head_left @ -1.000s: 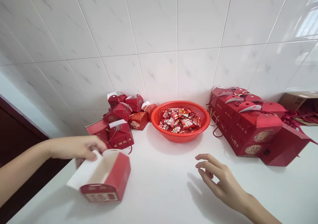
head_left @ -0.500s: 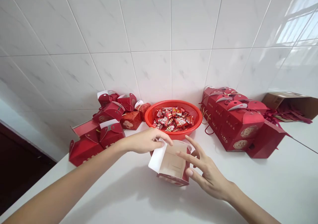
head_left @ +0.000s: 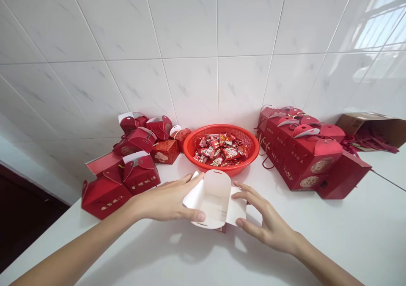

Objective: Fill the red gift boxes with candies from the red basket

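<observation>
A small cardboard gift box [head_left: 215, 200] stands with its flaps spread and its white inside facing up at the middle of the table. My left hand [head_left: 169, 199] grips its left side, thumb over the front flap and fingers behind the left flap. My right hand [head_left: 264, 218] holds the right flap [head_left: 237, 207], fingertips over its far part and thumb at its near corner. Just behind the box is a red plastic basket [head_left: 187, 149] heaped with red-wrapped candies [head_left: 218, 150]. Nothing shows on the box's inner floor.
Several red gift boxes [head_left: 106, 193] cluster at the left, some with tops folded. A stacked block of red boxes with cord handles [head_left: 304, 161] stands at the right. Beyond it, a brown carton [head_left: 371, 127] lies open with dark red ribbons. A tiled wall [head_left: 190, 87] bounds the table's back.
My left hand has come down onto the box's left side. The side and end flaps now stand spread outward, and my right fingers have moved onto the right flap.
</observation>
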A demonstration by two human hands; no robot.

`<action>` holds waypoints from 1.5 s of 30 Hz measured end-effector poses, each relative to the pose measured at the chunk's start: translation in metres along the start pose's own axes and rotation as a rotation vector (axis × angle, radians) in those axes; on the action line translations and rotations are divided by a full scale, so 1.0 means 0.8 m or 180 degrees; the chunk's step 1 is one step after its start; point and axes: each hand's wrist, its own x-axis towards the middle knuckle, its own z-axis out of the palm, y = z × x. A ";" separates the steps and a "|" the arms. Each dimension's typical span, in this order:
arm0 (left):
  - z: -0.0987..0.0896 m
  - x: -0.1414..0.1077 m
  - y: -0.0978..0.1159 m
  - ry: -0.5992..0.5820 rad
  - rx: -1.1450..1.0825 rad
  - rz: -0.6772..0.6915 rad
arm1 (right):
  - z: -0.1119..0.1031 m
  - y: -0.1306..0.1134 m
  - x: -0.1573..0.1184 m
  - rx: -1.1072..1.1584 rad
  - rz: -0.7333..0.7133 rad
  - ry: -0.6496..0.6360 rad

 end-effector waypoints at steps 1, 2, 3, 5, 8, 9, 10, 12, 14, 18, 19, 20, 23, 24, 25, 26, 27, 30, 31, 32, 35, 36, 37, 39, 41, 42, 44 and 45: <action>0.003 -0.003 -0.004 0.0000 -0.0024 -0.0044 | 0.002 0.002 0.000 -0.0017 0.0016 -0.0010; 0.007 -0.005 -0.009 -0.0023 -0.0078 -0.0105 | 0.004 0.004 0.000 -0.0032 0.0028 -0.0020; 0.011 -0.006 -0.012 -0.0050 -0.0152 -0.0152 | 0.005 0.005 0.000 -0.0037 0.0025 -0.0029; 0.021 -0.009 -0.018 -0.0057 -0.0308 -0.0114 | 0.008 0.007 0.000 0.0002 -0.0018 -0.0087; 0.032 -0.010 -0.022 -0.0124 -0.0535 -0.0009 | 0.009 0.009 0.000 -0.0018 -0.0078 -0.0369; 0.035 -0.010 -0.021 -0.0138 -0.0596 -0.0002 | 0.008 0.009 0.000 -0.0088 -0.0062 -0.0474; 0.036 -0.009 -0.020 -0.0144 -0.0659 0.0010 | 0.007 0.010 0.000 -0.0172 -0.0027 -0.0565; 0.036 -0.006 -0.017 -0.0118 -0.0847 0.0112 | 0.003 0.011 0.000 -0.0296 0.0081 -0.0641; 0.037 0.000 -0.013 -0.0146 -0.1188 0.0378 | 0.000 0.013 0.000 -0.0284 0.0174 -0.0615; 0.046 0.013 -0.014 -0.0249 -0.1894 0.0695 | -0.004 0.018 0.001 0.0017 0.0231 -0.0493; 0.049 0.015 -0.017 -0.0231 -0.1935 0.0669 | -0.004 0.019 0.001 0.0107 0.0225 -0.0455; 0.053 0.016 -0.020 -0.0195 -0.1910 0.0620 | -0.004 0.020 0.001 0.0179 0.0220 -0.0407; 0.060 0.018 -0.033 -0.0129 -0.1629 0.0400 | -0.002 0.020 -0.001 0.0289 0.0236 -0.0304; 0.060 0.018 -0.037 -0.0130 -0.1512 0.0331 | -0.001 0.019 -0.001 0.0306 0.0279 -0.0313; 0.060 0.019 -0.040 -0.0131 -0.1382 0.0283 | 0.000 0.018 -0.002 0.0329 0.0340 -0.0343; 0.058 0.020 -0.043 -0.0110 -0.1238 0.0246 | 0.000 0.016 -0.002 0.0348 0.0416 -0.0376; 0.055 0.022 -0.045 -0.0057 -0.1087 0.0205 | 0.001 0.015 -0.001 0.0354 0.0498 -0.0397; 0.047 0.028 -0.048 0.0184 -0.0663 0.0064 | 0.000 0.010 0.001 0.0218 0.0629 -0.0300; 0.044 0.030 -0.048 0.0237 -0.0565 0.0022 | -0.002 0.009 0.001 0.0110 0.0602 -0.0227; 0.041 0.030 -0.047 0.0261 -0.0494 -0.0006 | -0.003 0.009 0.002 -0.0026 0.0546 -0.0146; 0.030 0.024 -0.040 0.0176 -0.0331 -0.0040 | -0.015 0.009 0.007 -0.0457 0.0265 0.0125; 0.024 0.020 -0.037 0.0163 -0.0270 -0.0061 | -0.022 0.009 0.011 -0.0558 0.0151 0.0230; 0.016 0.017 -0.033 0.0191 -0.0200 -0.0078 | -0.030 0.009 0.017 -0.0620 0.0041 0.0345; -0.002 0.012 -0.028 0.0441 -0.0072 -0.0073 | -0.048 0.012 0.036 -0.0650 -0.0130 0.0592; -0.021 0.016 -0.027 0.0855 0.0017 0.0018 | -0.064 0.018 0.065 -0.0581 -0.0149 0.0769; -0.029 0.023 -0.028 0.1069 0.0041 0.0080 | -0.069 0.024 0.084 -0.0537 -0.0091 0.0777; -0.040 0.044 -0.033 0.1373 0.0048 0.0204 | -0.075 0.039 0.124 -0.0456 0.0126 0.0556; -0.044 0.057 -0.036 0.1399 0.0037 0.0235 | -0.075 0.046 0.145 -0.0482 0.0297 0.0331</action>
